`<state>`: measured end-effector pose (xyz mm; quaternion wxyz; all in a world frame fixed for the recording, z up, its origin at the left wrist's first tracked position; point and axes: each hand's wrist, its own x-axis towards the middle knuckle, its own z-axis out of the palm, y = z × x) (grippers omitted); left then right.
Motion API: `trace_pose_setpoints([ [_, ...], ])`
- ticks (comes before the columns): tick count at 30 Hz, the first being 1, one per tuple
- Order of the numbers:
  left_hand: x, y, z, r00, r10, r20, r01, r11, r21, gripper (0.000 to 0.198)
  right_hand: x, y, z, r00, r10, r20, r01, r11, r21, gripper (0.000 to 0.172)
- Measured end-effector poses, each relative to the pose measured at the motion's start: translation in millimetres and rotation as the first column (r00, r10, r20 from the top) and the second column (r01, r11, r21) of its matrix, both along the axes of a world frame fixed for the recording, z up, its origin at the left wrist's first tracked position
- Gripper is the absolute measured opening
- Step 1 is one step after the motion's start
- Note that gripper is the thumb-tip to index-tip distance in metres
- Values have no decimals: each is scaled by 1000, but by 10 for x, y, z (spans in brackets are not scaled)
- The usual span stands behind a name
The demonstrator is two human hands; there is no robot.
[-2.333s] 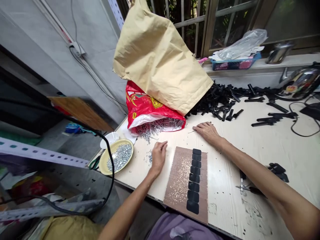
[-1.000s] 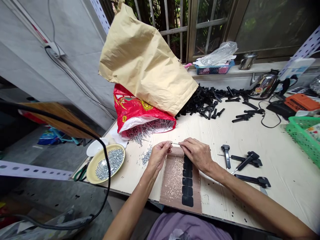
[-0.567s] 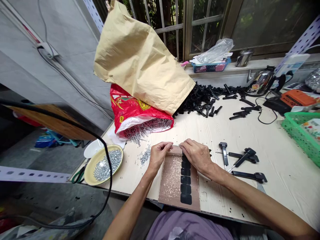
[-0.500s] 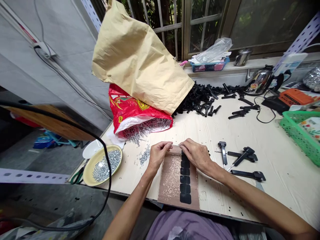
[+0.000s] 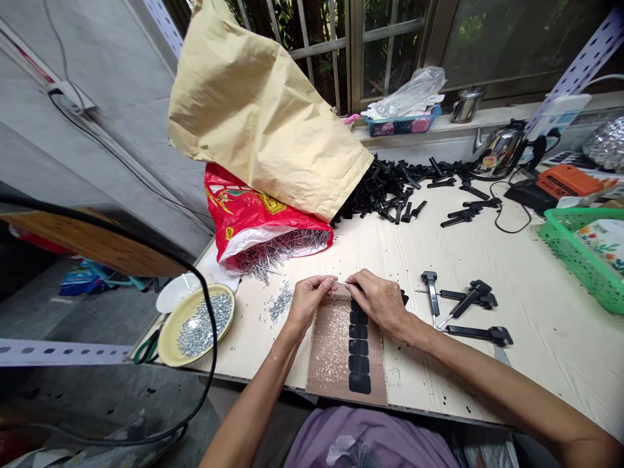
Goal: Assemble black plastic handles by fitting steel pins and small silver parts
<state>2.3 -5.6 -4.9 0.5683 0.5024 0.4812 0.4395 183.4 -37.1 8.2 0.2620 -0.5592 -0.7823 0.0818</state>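
Over the far end of a brown board [image 5: 324,383], my left hand [image 5: 311,300] pinches one end of a thin metal pin [image 5: 340,283]. My right hand [image 5: 379,300] has its fingers closed on the other end, close to the left fingertips. A dark tip [image 5: 404,298] shows beyond the right hand; whether that hand holds it I cannot tell. A column of black rounded squares [image 5: 359,365] lies on the board below the right hand, the upper ones partly covered by it. Pale flecks dot the board's left part.
Black parts with metal pins [image 5: 480,333] lie to the right. A yellow bowl [image 5: 163,348] holds small metal pieces; more pieces [image 5: 281,302] lie loose. Behind are a red bag of pins [image 5: 234,214], a tan sack [image 5: 273,110], piled black parts [image 5: 385,188] and a green basket [image 5: 560,266].
The view has shifted slightly, so the surroundings sit a little further left. Both hands keep nearly the same pose on the pin; slightly more of the dark tip shows beside my right hand.
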Motion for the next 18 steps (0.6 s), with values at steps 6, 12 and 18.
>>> trace_pose_setpoints([
  [6,-13,19,-70,998,-13,61,16,999,-48,31,-28,7,-31,999,-17,35,18,1000,-16,25],
  [12,-2,26,-101,997,-16,70,20,998,-52,30,-35,6,-37,999,17,47,-17,1000,-11,22],
  [18,2,24,-134,998,-14,59,18,998,-68,33,-34,7,-4,989,-3,145,7,1000,-26,34],
])
